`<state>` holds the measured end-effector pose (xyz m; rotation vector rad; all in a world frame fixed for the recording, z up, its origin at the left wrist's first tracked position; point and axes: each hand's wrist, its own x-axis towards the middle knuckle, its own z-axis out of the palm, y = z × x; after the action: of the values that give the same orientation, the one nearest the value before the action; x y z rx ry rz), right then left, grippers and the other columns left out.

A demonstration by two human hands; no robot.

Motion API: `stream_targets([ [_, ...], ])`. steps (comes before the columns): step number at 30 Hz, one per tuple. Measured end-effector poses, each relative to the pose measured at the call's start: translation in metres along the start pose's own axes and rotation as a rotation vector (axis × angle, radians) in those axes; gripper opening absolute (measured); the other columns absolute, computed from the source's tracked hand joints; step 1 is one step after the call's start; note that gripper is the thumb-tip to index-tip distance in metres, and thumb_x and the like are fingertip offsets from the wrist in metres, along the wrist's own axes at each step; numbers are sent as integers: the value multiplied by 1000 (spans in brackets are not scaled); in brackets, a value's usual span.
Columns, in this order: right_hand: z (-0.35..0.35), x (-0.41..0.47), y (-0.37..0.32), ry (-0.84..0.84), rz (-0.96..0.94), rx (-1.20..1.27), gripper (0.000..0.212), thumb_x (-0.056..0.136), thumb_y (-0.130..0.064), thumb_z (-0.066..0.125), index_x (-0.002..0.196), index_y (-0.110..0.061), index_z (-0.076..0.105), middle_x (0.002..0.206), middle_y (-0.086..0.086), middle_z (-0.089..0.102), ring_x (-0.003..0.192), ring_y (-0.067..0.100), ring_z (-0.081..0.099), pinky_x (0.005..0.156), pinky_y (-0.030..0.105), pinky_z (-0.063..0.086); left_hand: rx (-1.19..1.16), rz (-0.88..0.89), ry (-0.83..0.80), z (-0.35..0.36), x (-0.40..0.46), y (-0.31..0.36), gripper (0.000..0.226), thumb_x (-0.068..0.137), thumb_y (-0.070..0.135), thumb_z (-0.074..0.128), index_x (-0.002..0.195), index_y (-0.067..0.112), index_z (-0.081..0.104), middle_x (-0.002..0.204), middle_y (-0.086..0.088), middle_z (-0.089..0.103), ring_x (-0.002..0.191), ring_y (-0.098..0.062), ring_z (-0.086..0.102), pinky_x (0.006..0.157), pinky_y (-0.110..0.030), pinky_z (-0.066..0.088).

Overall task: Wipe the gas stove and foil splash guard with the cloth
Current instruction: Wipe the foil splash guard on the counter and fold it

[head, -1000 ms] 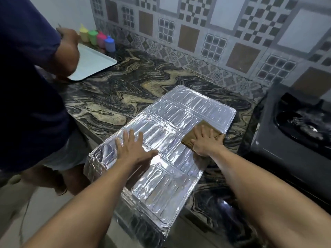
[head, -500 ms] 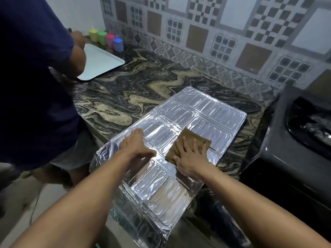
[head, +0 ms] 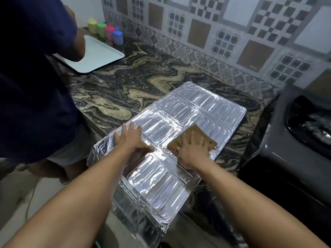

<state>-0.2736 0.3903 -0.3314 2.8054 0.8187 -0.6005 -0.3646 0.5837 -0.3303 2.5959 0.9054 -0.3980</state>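
The silver foil splash guard (head: 206, 108) lies unfolded flat on the marbled counter, its near end hanging over the counter's front edge. My left hand (head: 130, 140) presses flat on its left part with fingers spread. My right hand (head: 193, 149) presses flat on a brown cloth (head: 194, 132) lying on the guard's right side. The dark gas stove (head: 290, 151) stands to the right, one burner partly in view.
Another person in a dark blue shirt (head: 32, 77) stands close on the left at the counter. A pale tray (head: 96, 56) and several coloured cups (head: 107, 31) sit at the far left. A patterned tiled wall (head: 223, 33) backs the counter (head: 143, 79).
My right hand slid the cloth back toward me and leftward across the foil, then slightly right again. The left hand stayed pressed on the guard.
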Motion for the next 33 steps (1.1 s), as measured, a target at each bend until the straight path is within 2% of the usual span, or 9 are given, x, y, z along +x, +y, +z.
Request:
stream_targets([
  [7, 15, -49, 39, 79, 94, -74, 62, 96, -16, 42, 152, -6, 17, 154, 27, 23, 137, 46, 31, 105, 49, 36, -54, -52, 45, 2, -2, -3, 133, 50, 78, 74, 156, 22, 14, 164, -12, -3, 150, -36, -1, 117, -62, 7],
  [11, 9, -79, 44, 119, 30, -24, 33, 86, -7, 45, 115, -9, 62, 117, 12, 62, 108, 33, 62, 81, 34, 49, -31, -126, 43, 2, -7, -10, 152, 43, 89, 64, 155, 7, 0, 163, -16, -1, 148, -41, 0, 115, -66, 6],
  [14, -2, -99, 54, 16, 68, 20, 29, 82, -6, 46, 105, -10, 64, 112, 12, 63, 105, 34, 61, 83, 37, 48, 36, -115, 92, -4, -12, -8, 157, 38, 93, 61, 152, 1, 6, 159, -17, 14, 145, -37, 16, 116, -62, 15],
  [19, -5, -126, 65, -83, 81, 17, 30, 80, -12, 54, 106, -19, 68, 115, 11, 64, 108, 31, 62, 85, 34, 49, 20, -128, 125, -7, -12, -10, 164, 30, 93, 65, 152, 2, 4, 156, -21, 14, 142, -38, 17, 116, -58, 17],
  [22, -4, -135, 69, -148, 26, 65, 13, 73, -19, 54, 80, -18, 64, 93, 8, 64, 92, 27, 65, 74, 29, 49, 9, -132, 163, -13, -12, -6, 162, 30, 87, 72, 152, 4, 7, 152, -22, 19, 138, -39, 22, 114, -50, 22],
  [26, -4, -136, 68, -139, 24, 120, 15, 82, -22, 50, 73, -15, 58, 89, 9, 64, 80, 27, 60, 71, 29, 47, -61, -185, 206, -24, -8, -2, 124, 48, 67, 84, 140, 3, 32, 151, -25, 24, 137, -40, 24, 111, -46, 28],
  [29, -2, -139, 67, -107, 54, 123, 26, 86, -24, 52, 96, -6, 67, 105, 12, 69, 90, 30, 65, 76, 32, 50, -166, -212, 278, -40, -14, 5, 53, 71, 30, 82, 107, 3, 54, 154, -26, 22, 141, -44, 21, 115, -54, 22],
  [31, 0, -143, 67, -84, 52, 104, 28, 87, -24, 53, 103, -4, 65, 112, 16, 66, 102, 33, 63, 79, 33, 49, -157, -218, 351, -55, -20, 8, 20, 79, 15, 70, 90, 4, 57, 134, -23, 47, 126, -39, 42, 106, -50, 37],
  [33, -1, -145, 66, -64, 54, 93, 30, 82, -25, 57, 106, -6, 63, 115, 16, 64, 106, 33, 62, 82, 34, 49, -179, -204, 408, -74, -25, 11, 15, 82, 12, 64, 92, 1, 65, 105, -18, 64, 101, -32, 59, 88, -42, 49],
])
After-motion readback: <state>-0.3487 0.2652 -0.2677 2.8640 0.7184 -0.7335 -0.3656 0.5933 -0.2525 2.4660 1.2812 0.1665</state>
